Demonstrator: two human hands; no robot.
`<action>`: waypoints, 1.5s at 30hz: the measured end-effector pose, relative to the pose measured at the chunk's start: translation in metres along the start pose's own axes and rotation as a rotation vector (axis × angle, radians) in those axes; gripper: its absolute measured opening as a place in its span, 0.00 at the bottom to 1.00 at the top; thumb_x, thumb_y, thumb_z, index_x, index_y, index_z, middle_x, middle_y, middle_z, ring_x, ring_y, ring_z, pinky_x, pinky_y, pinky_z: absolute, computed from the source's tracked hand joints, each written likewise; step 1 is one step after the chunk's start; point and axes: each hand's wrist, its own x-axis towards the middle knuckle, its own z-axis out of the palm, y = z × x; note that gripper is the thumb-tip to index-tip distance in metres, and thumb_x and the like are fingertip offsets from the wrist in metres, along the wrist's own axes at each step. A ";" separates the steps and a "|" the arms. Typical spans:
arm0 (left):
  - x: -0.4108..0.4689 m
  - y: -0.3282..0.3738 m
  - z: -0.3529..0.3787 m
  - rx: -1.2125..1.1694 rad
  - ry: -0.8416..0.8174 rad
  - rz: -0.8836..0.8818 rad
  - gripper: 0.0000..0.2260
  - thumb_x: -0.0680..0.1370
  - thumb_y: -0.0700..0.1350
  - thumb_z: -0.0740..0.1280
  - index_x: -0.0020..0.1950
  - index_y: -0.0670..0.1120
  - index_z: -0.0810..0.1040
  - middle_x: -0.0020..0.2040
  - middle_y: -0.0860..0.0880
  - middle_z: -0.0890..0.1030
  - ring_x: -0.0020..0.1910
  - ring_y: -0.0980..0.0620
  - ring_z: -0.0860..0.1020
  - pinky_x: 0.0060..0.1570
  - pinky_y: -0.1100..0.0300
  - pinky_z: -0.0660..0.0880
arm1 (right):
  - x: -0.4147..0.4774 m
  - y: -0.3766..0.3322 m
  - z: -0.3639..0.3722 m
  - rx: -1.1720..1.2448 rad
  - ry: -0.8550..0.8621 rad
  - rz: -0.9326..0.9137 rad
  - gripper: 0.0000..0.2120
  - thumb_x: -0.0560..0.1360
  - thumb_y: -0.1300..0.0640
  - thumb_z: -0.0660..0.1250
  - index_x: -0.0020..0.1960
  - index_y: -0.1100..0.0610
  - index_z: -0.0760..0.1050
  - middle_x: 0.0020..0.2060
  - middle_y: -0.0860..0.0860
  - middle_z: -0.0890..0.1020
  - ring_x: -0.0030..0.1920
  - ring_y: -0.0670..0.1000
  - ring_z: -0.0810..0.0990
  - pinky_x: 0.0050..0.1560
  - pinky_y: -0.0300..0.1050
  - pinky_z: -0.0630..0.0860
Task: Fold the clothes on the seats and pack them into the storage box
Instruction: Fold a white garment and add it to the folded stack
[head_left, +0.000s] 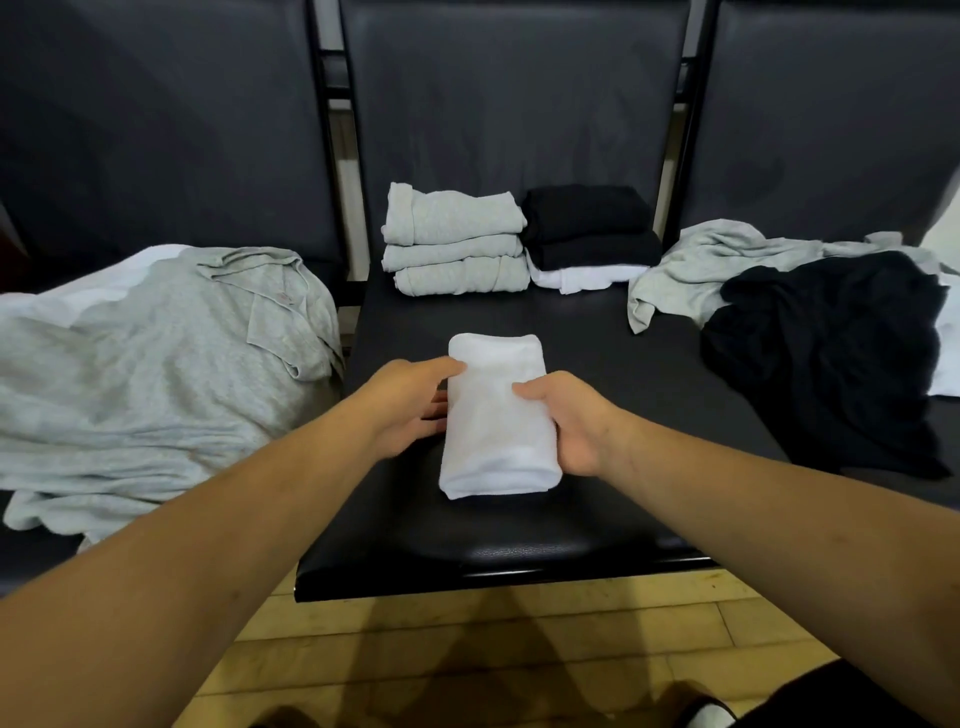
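White folded garment lies on the middle seat, at 6 o'clock from the grey folded stack | left hand grips its 9 o'clock edge, right hand its 3 o'clock edge, thumbs on top | probably light, soft, floppy: support both sides so folds hold

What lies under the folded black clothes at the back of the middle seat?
A folded white garment lies under the black clothes. Only its front edge shows; the rest is covered, so I cannot tell whether it is one piece or several.
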 end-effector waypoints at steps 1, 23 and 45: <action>0.000 -0.001 0.000 -0.018 -0.004 -0.003 0.17 0.78 0.45 0.71 0.64 0.41 0.76 0.57 0.44 0.82 0.54 0.46 0.82 0.47 0.54 0.79 | 0.000 0.002 0.000 0.015 -0.057 0.008 0.21 0.77 0.63 0.64 0.70 0.60 0.72 0.61 0.61 0.82 0.61 0.63 0.82 0.57 0.59 0.80; -0.016 0.040 -0.001 -0.798 0.022 0.249 0.10 0.77 0.43 0.69 0.58 0.44 0.78 0.48 0.43 0.86 0.53 0.41 0.83 0.55 0.41 0.79 | -0.019 -0.018 0.023 0.183 -0.404 -0.139 0.26 0.75 0.57 0.71 0.71 0.61 0.71 0.65 0.60 0.80 0.63 0.61 0.80 0.64 0.61 0.75; 0.137 0.175 0.088 -0.278 0.064 0.244 0.14 0.78 0.40 0.71 0.61 0.38 0.75 0.57 0.42 0.80 0.52 0.45 0.81 0.43 0.55 0.82 | 0.057 -0.294 -0.086 -0.193 0.471 -0.403 0.06 0.74 0.66 0.72 0.51 0.63 0.81 0.50 0.59 0.85 0.45 0.58 0.85 0.40 0.52 0.83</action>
